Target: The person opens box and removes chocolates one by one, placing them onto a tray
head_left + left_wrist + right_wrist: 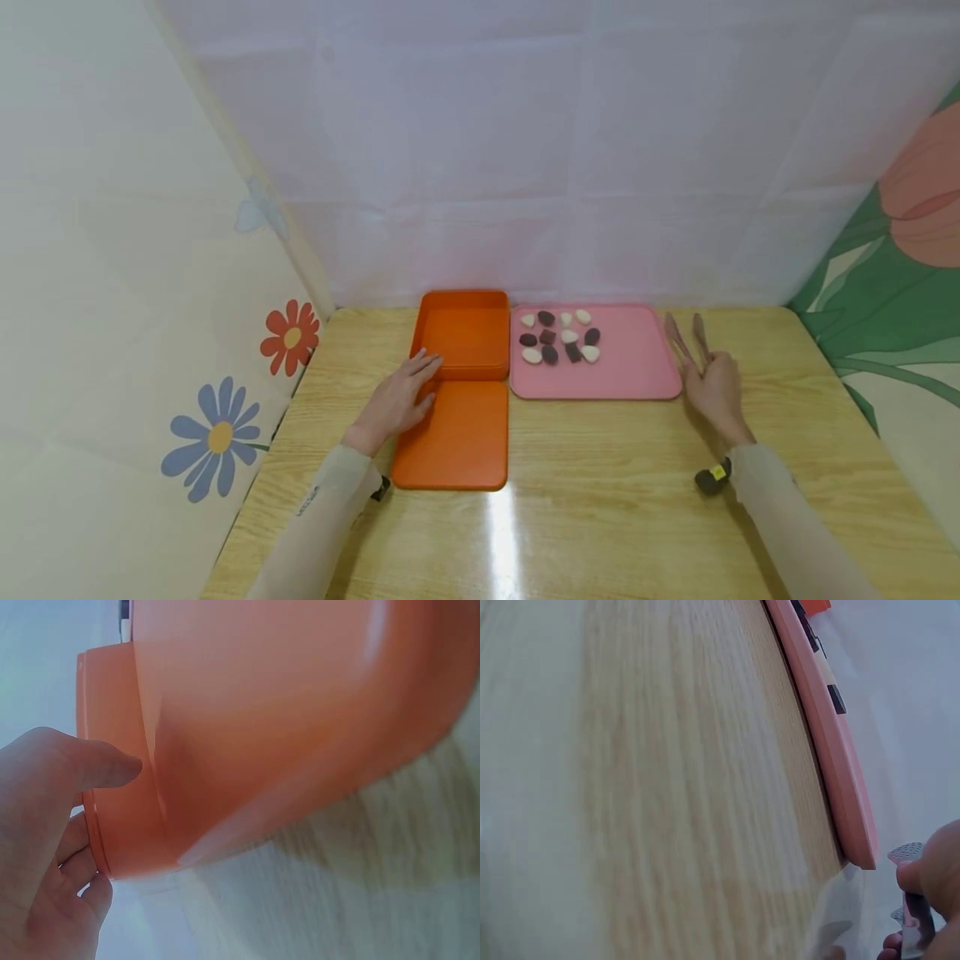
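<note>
In the head view, my left hand (401,400) is at the front left corner of a rectangular orange box (480,372). The left wrist view has the thumb (112,765) against the box's outer wall (124,817), with the other fingers round its rim. My right hand (716,392) grips metal tongs (701,335), whose arms spread apart and point away from me, beyond the right edge of a pink tray (633,358). Dark and white pieces (550,355), several of each, lie in rough rows on the tray's left half. Nothing shows between the tong tips.
A flat orange panel (457,442), like a lid, lies directly in front of the box. The tray stands close against the box's right side. White cloth (525,167) hangs behind the wooden table (600,492), and flower-printed sheets stand to both sides.
</note>
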A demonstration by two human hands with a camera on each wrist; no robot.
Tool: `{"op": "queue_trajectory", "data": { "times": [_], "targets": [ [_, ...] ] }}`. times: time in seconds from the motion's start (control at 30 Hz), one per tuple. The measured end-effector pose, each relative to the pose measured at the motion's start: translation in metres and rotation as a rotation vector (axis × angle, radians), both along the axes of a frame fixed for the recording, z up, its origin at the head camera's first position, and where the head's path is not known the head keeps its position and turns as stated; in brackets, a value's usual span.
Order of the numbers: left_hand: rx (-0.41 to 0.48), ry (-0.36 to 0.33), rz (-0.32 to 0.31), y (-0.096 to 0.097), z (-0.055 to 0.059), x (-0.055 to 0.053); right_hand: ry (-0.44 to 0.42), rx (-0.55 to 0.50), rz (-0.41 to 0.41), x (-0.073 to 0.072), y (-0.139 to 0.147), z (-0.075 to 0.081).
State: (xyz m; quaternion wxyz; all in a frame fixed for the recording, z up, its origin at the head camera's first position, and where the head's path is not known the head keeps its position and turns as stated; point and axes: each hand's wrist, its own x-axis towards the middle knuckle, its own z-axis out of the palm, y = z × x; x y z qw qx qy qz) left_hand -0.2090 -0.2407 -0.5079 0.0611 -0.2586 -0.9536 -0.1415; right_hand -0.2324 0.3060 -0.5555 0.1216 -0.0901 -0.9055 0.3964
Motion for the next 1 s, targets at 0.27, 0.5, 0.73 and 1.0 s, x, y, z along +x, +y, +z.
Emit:
{"op": "queue_trajectory", "data": {
  "times": [0.27,0.5,0.73,1.0],
  "targets": [
    [-0.018,0.003,0.009,0.0008,0.0014,0.0004,-0.074,0.011,-0.023,-0.0037,0.0007,-0.0024],
    [-0.015,0.001,0.009,0.0018,0.0019,0.0016,-0.129,0.042,-0.046,-0.0063,0.0002,-0.0037],
    [-0.017,-0.030,0.014,0.0018,0.0048,-0.0003,-0.144,0.080,-0.063,-0.0089,-0.0008,-0.0043],
    [-0.012,-0.021,0.006,0.0005,0.0028,0.0006,-0.160,0.110,-0.093,-0.0094,-0.0038,-0.0069]
  ]
}}
